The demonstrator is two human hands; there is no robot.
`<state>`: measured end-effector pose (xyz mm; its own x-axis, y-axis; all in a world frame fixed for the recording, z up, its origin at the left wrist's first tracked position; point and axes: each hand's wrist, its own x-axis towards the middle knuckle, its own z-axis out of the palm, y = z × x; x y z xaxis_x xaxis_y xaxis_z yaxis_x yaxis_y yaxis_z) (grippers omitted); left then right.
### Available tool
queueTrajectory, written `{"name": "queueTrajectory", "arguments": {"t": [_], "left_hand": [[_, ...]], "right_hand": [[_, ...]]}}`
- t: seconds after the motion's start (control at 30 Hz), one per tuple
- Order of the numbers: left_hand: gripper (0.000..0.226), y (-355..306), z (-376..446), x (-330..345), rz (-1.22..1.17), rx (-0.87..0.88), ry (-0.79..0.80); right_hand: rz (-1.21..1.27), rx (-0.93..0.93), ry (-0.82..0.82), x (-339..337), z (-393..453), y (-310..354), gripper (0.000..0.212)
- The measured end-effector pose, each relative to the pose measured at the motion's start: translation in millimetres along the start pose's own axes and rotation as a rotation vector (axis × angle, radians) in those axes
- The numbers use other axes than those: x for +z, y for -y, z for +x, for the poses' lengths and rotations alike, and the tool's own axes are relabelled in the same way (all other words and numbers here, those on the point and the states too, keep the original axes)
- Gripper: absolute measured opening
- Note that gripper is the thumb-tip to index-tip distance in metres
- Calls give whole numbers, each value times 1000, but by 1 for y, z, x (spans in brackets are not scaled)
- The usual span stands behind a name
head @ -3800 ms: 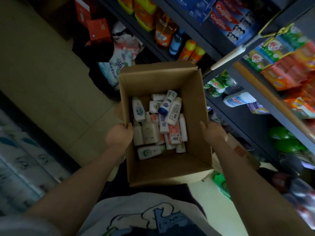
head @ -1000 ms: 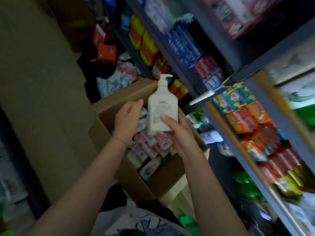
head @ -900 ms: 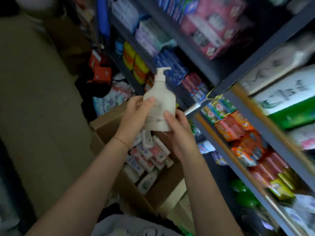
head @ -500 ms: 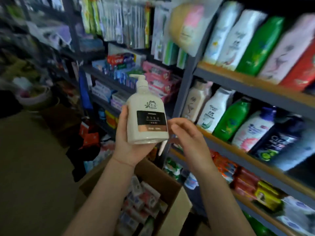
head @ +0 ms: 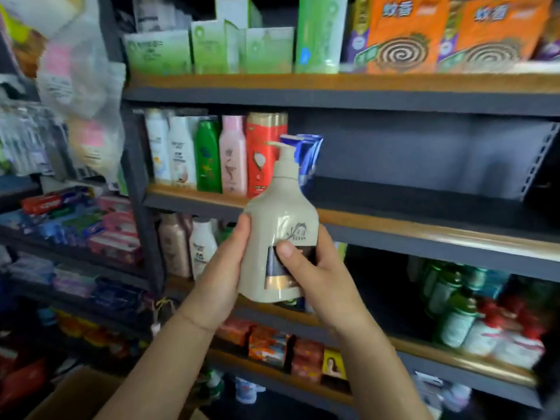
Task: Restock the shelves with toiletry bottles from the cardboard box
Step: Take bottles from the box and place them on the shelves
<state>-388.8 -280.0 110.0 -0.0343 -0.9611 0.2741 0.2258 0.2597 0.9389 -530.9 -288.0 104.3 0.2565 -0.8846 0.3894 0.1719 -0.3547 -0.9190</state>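
Pump bottle (head: 280, 234) held upright in both hands, near side of the middle shelf (head: 394, 225), in front of the row of shampoo bottles (head: 212, 156) at the shelf's left end. Left hand (head: 222, 280): fingers wrapped round the bottle's left flank, clamped. Right hand (head: 315, 274): thumb pressed across the front label, remaining fingers curled behind the body, clamped. Handling, est.: stiff plastic shell w/ glossy film, so likely slick; prob. full, hence fairly heavy and bottom-weighted. Pump head (head: 280, 147) and thin neck look like the weak pt.; do not lift by them. Best hold: wide lower body, palm under or beside base, as here. Bare stretch of shelf to the right of the row seems the likely spot. Cardboard box (head: 75, 395) low at near left.
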Motion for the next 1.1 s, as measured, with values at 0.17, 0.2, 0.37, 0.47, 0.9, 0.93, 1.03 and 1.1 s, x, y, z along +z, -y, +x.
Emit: {"name": "queueTrajectory", "arguments": {"t": [0.17,0.2,0.37,0.47,0.9,0.93,1.03,1.1], "left_hand": [[24,1,39,57,407,244,-40],[25,7,53,61,497,322,-52],[45,37,113,63,1158,472,-21],[47,48,120,63,1266,432,-11],[55,60,127,53,1277,478,-25],[55,61,128,53,1281,470,-31],[55,62,130,53,1282,452,-29],[53,64,131,54,1294,471,-33]], "right_hand": [[-95,-173,-177,-79,-2,28,70],[-140,-210,-218,-93,-2,34,73],[-307,-319,-282,-148,11,66,76],[-421,-292,-332,-169,35,69,82],[-765,32,-210,-177,137,27,78],[-795,59,-205,-174,140,24,79],[-911,80,-224,-162,149,18,82],[-975,91,-227,-154,155,16,83]]}}
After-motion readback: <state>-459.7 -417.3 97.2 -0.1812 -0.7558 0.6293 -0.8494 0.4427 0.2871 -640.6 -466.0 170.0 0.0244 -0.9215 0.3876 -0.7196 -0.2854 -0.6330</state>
